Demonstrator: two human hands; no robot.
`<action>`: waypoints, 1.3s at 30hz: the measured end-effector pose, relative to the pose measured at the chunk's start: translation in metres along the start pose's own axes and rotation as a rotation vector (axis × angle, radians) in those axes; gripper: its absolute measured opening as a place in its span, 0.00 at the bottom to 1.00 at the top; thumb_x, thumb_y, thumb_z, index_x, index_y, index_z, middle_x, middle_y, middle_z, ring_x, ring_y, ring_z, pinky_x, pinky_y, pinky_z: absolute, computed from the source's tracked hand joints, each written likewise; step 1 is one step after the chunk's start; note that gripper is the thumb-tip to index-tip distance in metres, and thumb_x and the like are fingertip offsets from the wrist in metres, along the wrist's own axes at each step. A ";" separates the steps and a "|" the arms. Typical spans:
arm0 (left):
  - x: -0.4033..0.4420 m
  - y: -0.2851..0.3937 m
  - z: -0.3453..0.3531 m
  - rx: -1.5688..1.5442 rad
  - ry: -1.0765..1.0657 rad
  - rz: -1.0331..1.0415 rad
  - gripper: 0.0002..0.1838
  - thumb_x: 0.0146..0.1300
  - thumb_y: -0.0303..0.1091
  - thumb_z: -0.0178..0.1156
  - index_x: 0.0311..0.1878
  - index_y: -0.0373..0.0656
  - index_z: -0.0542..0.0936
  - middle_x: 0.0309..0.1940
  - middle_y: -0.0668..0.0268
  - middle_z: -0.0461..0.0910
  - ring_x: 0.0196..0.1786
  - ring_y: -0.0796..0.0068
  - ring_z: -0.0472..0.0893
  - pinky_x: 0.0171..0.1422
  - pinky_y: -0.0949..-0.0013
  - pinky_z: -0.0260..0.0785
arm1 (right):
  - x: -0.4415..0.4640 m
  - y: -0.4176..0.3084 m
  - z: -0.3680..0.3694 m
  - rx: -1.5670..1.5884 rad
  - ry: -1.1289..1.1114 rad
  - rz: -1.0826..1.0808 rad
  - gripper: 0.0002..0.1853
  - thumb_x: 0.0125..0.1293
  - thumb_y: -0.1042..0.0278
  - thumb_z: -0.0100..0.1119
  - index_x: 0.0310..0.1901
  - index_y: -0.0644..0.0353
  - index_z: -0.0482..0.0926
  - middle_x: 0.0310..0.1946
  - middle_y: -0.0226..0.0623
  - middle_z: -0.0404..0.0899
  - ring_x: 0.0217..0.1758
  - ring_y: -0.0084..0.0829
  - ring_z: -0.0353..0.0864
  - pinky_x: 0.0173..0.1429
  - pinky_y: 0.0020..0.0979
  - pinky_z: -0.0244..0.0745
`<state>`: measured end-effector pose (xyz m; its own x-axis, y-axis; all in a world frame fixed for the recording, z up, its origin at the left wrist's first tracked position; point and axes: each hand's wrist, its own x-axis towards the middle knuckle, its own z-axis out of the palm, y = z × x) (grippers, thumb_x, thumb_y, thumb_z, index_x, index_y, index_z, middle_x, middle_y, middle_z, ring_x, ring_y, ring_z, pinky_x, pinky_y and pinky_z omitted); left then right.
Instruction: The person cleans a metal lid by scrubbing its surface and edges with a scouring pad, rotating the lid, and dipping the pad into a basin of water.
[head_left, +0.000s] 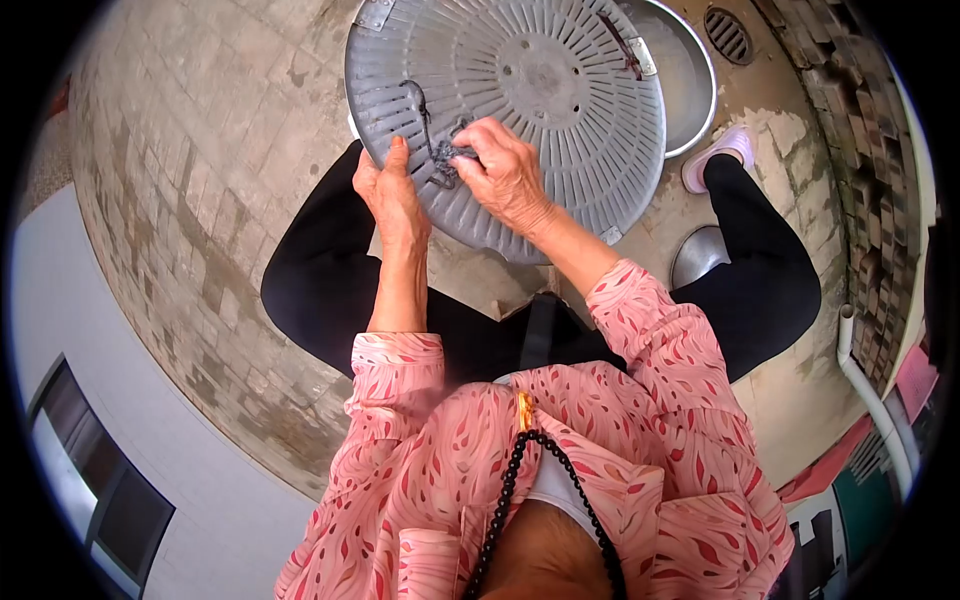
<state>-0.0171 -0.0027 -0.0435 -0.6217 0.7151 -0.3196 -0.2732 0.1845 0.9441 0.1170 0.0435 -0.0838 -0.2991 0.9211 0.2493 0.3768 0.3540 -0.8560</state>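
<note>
A large round grey disc (545,80) with rings of slots and metal clips near its rim stands tilted in front of me. My left hand (393,190) is closed on its near left edge, thumb on the upper face. Pinched in the fingers of my right hand (508,178) is a dark grey stringy wad (443,154), pressed against the slotted face. A loose strand (415,100) of it trails up across the slots. The underside of the disc is hidden.
Behind the disc sits a metal basin (690,75) with cloudy liquid. A floor drain (729,36) lies beyond it, near a brick wall (850,130). A round metal object (700,254) is by my right leg. Paving (200,200) spreads out on the left.
</note>
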 end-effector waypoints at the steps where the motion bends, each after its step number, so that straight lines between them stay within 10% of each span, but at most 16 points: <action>1: 0.001 -0.005 -0.003 0.001 -0.001 0.005 0.12 0.65 0.27 0.56 0.50 0.33 0.75 0.41 0.61 0.80 0.39 0.72 0.79 0.47 0.67 0.72 | 0.001 0.008 -0.001 -0.029 -0.006 0.002 0.11 0.51 0.69 0.65 0.36 0.57 0.76 0.32 0.40 0.77 0.37 0.45 0.79 0.41 0.42 0.73; 26: -0.029 -0.008 0.001 0.041 -0.090 -0.046 0.14 0.61 0.24 0.58 0.50 0.33 0.75 0.44 0.60 0.79 0.43 0.73 0.78 0.53 0.70 0.69 | -0.006 0.054 -0.044 -0.264 0.051 0.190 0.12 0.54 0.68 0.64 0.40 0.54 0.76 0.35 0.37 0.75 0.40 0.43 0.78 0.42 0.41 0.73; 34: 0.028 0.005 -0.008 -0.321 -0.204 -0.230 0.22 0.70 0.44 0.47 0.56 0.36 0.74 0.49 0.56 0.79 0.51 0.65 0.79 0.59 0.61 0.70 | -0.016 0.055 -0.050 -0.247 0.023 0.211 0.12 0.54 0.68 0.64 0.40 0.56 0.76 0.35 0.40 0.77 0.40 0.46 0.78 0.41 0.42 0.72; 39: 0.000 0.016 0.008 0.081 -0.340 -0.225 0.18 0.67 0.38 0.53 0.53 0.35 0.75 0.47 0.59 0.79 0.47 0.70 0.79 0.54 0.65 0.71 | 0.020 0.002 -0.020 -0.203 0.156 0.112 0.11 0.54 0.68 0.62 0.39 0.57 0.76 0.33 0.42 0.75 0.38 0.47 0.77 0.41 0.44 0.72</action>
<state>-0.0150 0.0055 -0.0277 -0.2713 0.8307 -0.4862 -0.3075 0.4039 0.8616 0.1294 0.0660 -0.0715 -0.1132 0.9647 0.2377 0.5724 0.2589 -0.7780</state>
